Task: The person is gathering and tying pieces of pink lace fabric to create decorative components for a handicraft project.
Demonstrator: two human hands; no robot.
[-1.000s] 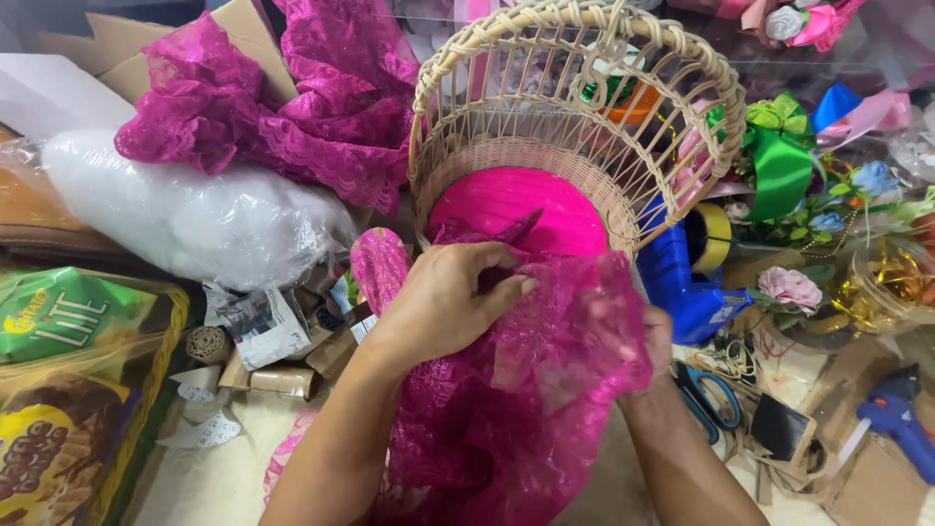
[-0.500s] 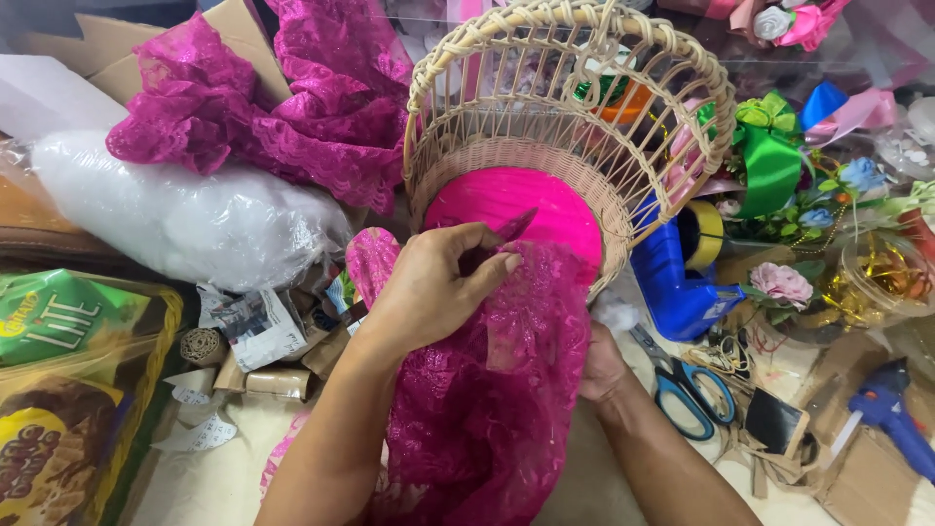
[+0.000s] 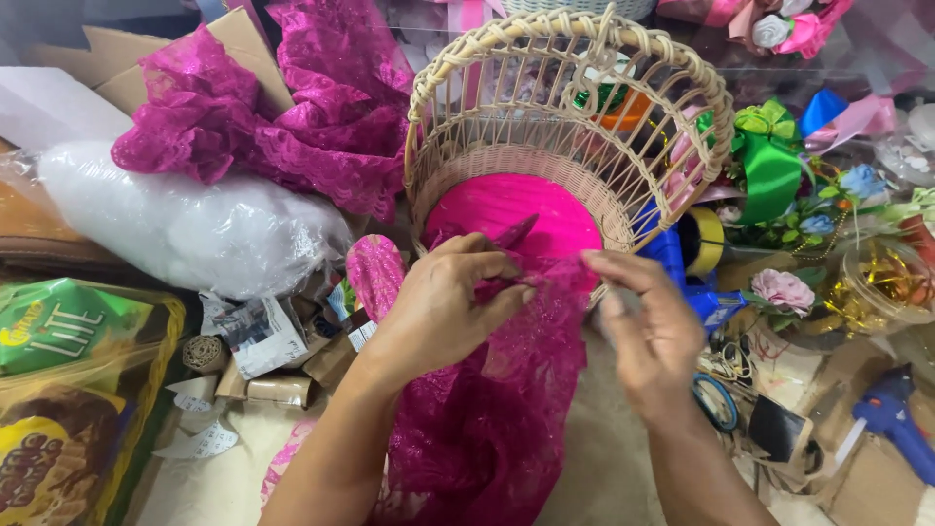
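A cream wicker basket (image 3: 555, 117) lies tipped toward me, its bright pink lined base (image 3: 511, 209) facing up. A length of magenta lace fabric (image 3: 487, 419) hangs from the base's near edge down toward me. My left hand (image 3: 443, 307) pinches the lace's top edge against the base. My right hand (image 3: 653, 326) grips the same edge just to the right, fingers closed on the lace. Both forearms enter from the bottom.
More magenta lace (image 3: 273, 107) is heaped on cardboard at the back left, above a bag of white stuffing (image 3: 185, 224). Snack packets (image 3: 68, 390) lie at left. Ribbons, fabric flowers (image 3: 784, 287), scissors (image 3: 721, 399) and a blue glue gun (image 3: 901, 419) crowd the right.
My right hand came out from under the lace and rose to its top edge beside the left hand. The lace now hangs narrower. The left hand barely moved.
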